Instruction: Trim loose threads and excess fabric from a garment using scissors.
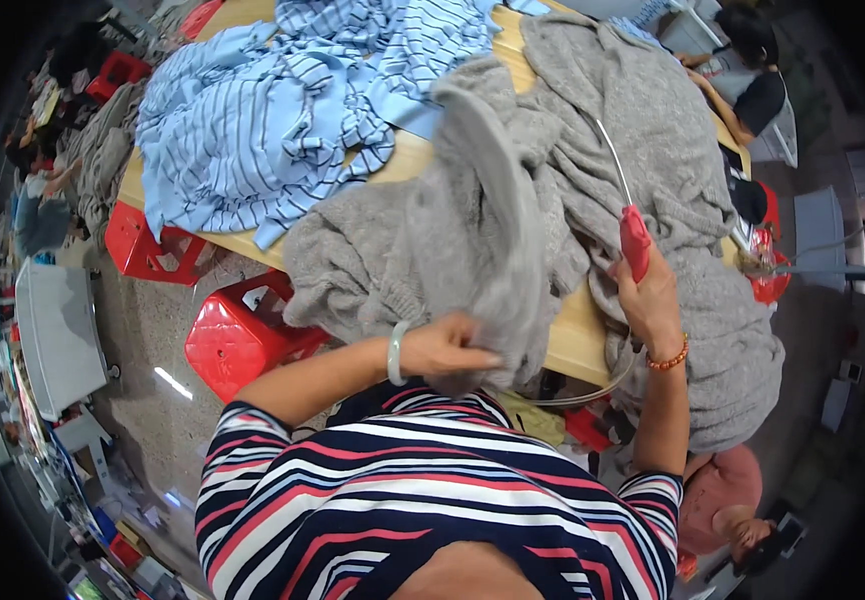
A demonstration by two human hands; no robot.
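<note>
The left hand (440,345), fingers closed on the grey garment (498,235) by the table (575,340), seemingly steadies it, while the right hand (650,300) wraps a red-handled tool (635,232), rod pointing outward, probably for clearance

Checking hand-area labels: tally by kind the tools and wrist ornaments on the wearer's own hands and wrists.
Red-handled tool, in the right hand: 1
Pale green bangle, left side: 1
Orange bead bracelet, right side: 1
Total: 3
Grey knit cloth at the left hand isn't counted.
</note>
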